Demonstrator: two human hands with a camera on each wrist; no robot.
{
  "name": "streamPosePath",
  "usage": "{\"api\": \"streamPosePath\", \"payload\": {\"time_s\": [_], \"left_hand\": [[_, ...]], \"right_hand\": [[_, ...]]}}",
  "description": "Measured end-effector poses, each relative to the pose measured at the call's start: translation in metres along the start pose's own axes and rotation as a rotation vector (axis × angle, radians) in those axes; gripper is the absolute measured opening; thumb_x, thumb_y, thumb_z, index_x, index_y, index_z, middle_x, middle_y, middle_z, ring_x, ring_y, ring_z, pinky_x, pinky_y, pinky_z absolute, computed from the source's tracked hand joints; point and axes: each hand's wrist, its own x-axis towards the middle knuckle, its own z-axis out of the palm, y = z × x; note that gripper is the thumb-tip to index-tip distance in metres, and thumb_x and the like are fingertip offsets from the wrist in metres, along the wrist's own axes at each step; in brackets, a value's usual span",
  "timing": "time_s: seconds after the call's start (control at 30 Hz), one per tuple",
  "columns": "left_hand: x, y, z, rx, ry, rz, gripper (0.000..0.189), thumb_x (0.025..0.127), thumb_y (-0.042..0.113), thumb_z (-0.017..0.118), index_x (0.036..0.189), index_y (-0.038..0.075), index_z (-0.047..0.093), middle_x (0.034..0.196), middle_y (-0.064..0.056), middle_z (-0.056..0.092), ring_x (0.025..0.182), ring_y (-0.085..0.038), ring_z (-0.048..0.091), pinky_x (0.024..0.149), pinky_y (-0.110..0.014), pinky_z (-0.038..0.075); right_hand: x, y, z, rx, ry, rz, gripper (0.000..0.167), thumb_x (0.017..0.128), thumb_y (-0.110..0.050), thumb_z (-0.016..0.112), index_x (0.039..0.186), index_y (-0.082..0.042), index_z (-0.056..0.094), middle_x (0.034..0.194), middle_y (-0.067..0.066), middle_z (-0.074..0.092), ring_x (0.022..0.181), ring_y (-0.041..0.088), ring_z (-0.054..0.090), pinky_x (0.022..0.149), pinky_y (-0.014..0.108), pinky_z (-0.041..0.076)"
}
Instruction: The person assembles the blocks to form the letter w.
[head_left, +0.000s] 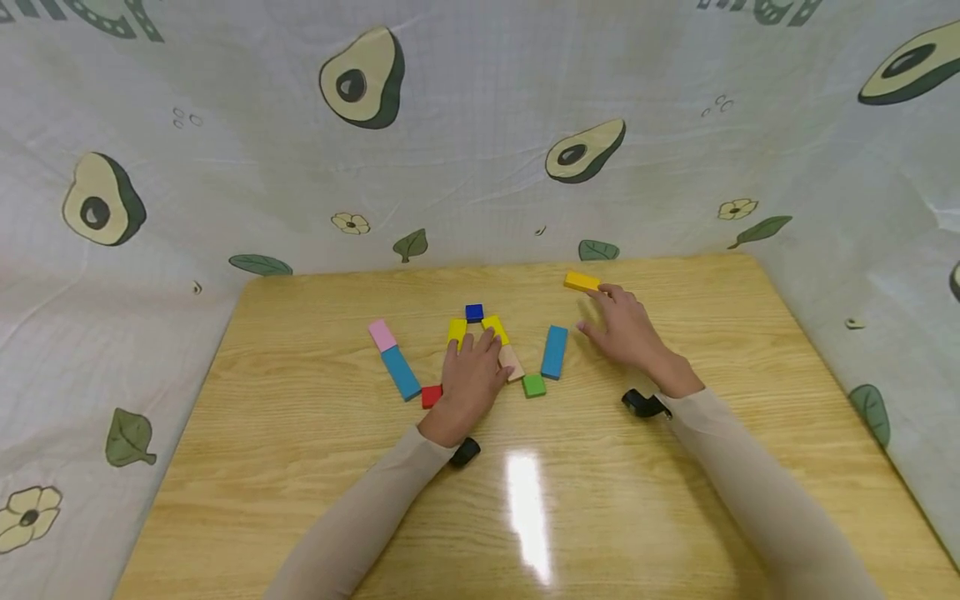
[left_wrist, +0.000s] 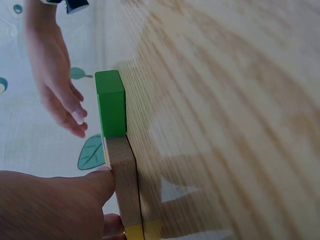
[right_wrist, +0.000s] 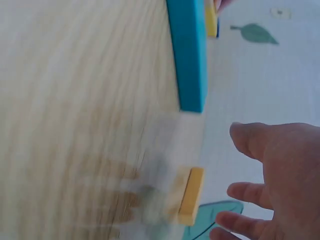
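Note:
My left hand lies over a row of blocks, fingers reaching onto two yellow blocks and thumb beside a plain wooden block. In the left wrist view that thumb touches the wooden block, whose end meets a green block. The hand hides part of the arrangement. My right hand is spread with nothing in it. Its fingertips overlap the near end of an orange-yellow block in the head view, while the right wrist view shows a gap between them and that block.
Between the hands lies a blue block. A dark blue cube sits behind the yellow blocks. To the left are a pink block, another blue block and a red block. A printed cloth borders the wooden table.

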Motion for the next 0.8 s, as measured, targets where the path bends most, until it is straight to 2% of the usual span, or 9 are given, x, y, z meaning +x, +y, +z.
{"api": "streamPosePath", "payload": {"time_s": [0.13, 0.4, 0.6, 0.8], "left_hand": [[-0.002, 0.0, 0.0, 0.012, 0.005, 0.002, 0.059, 0.109, 0.051, 0.054, 0.156, 0.016, 0.054, 0.164, -0.001, 0.045, 0.139, -0.03, 0.049, 0.118, -0.049, 0.037], [-0.003, 0.001, 0.0, 0.011, 0.003, 0.003, 0.059, 0.109, 0.05, 0.053, 0.157, 0.016, 0.054, 0.165, -0.002, 0.045, 0.14, -0.03, 0.049, 0.119, -0.05, 0.037], [-0.003, 0.001, -0.001, 0.013, 0.007, 0.007, 0.058, 0.109, 0.05, 0.054, 0.156, 0.016, 0.055, 0.164, -0.002, 0.046, 0.139, -0.03, 0.049, 0.118, -0.049, 0.038], [-0.002, 0.0, 0.0, 0.02, 0.02, 0.009, 0.058, 0.109, 0.05, 0.054, 0.156, 0.016, 0.055, 0.164, -0.002, 0.046, 0.14, -0.03, 0.05, 0.117, -0.049, 0.039]], "right_hand": [[0.009, 0.01, 0.001, 0.013, -0.009, 0.037, 0.065, 0.107, -0.024, 0.064, 0.156, 0.012, 0.041, 0.161, 0.038, 0.032, 0.145, 0.059, 0.034, 0.118, 0.072, 0.027], [0.025, 0.027, 0.006, 0.004, -0.026, 0.039, 0.067, 0.107, -0.025, 0.061, 0.157, 0.012, 0.037, 0.164, 0.036, 0.029, 0.148, 0.057, 0.031, 0.121, 0.07, 0.025], [0.029, 0.031, 0.008, 0.0, -0.029, 0.039, 0.066, 0.108, -0.025, 0.061, 0.158, 0.011, 0.037, 0.162, 0.035, 0.035, 0.146, 0.056, 0.034, 0.12, 0.069, 0.027], [0.029, 0.03, 0.01, 0.004, 0.011, 0.034, 0.062, 0.105, -0.022, 0.065, 0.154, 0.01, 0.044, 0.154, 0.033, 0.046, 0.14, 0.054, 0.041, 0.116, 0.068, 0.032]]}}
